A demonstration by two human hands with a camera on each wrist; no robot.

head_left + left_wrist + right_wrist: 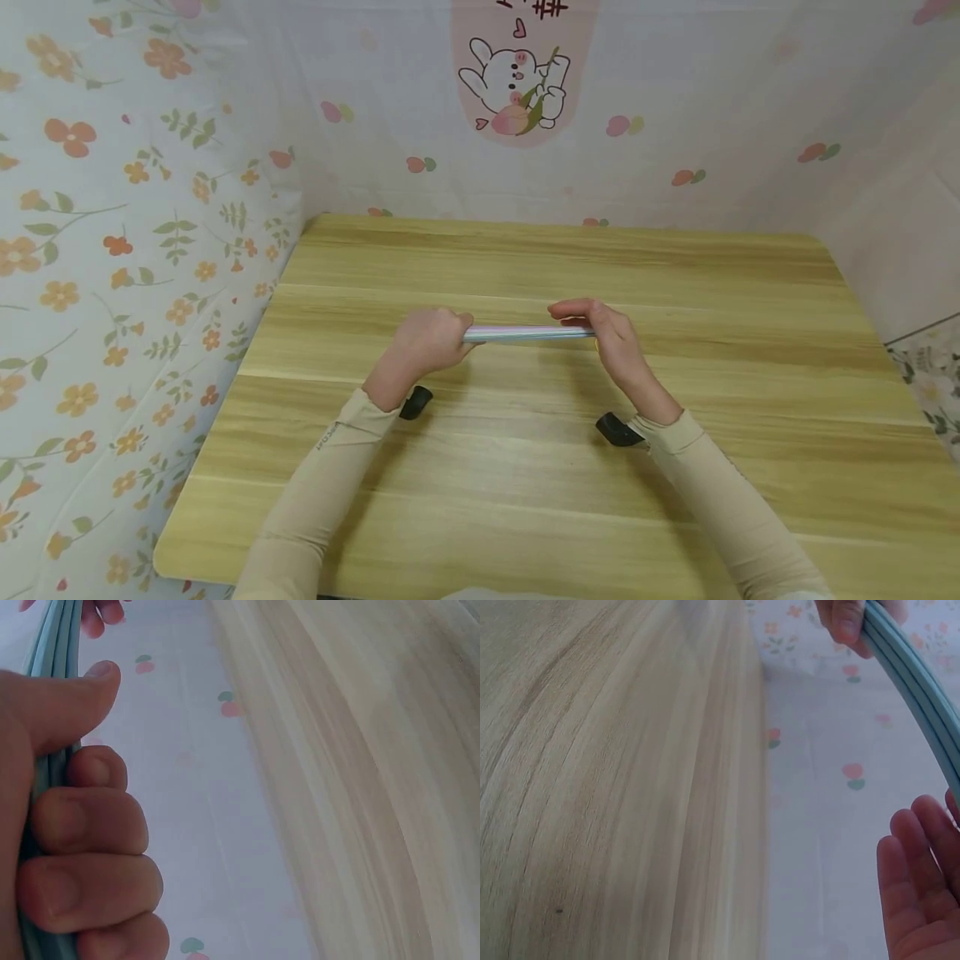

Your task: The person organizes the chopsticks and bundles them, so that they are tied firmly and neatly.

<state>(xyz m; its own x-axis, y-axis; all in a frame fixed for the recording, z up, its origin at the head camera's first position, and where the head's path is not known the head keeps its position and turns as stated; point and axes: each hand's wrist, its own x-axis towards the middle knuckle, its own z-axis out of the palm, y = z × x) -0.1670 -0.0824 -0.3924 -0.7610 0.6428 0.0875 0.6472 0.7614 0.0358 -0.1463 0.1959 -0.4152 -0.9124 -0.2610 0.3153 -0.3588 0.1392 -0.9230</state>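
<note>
A slim, straight bundle of long pastel strips [528, 333] is held level above the table, striped pink, white and blue-green in the head view. Its exact kind cannot be told. My left hand [435, 340] grips its left end, with the fingers and thumb curled round it in the left wrist view. My right hand [613, 337] is at the other end, fingers extended above the strips toward the left. In the right wrist view the right hand's fingers [911, 870] are fairly straight beside the pale blue strips [911, 671]. Whether the palm touches the end is hidden.
A wood-grain table [525, 500] lies beneath both hands. Behind it hangs a white cloth [360, 133] with a rabbit print, and a flowered cloth [135, 292] covers the left side. Black wrist devices [619, 430] sit under both sleeves.
</note>
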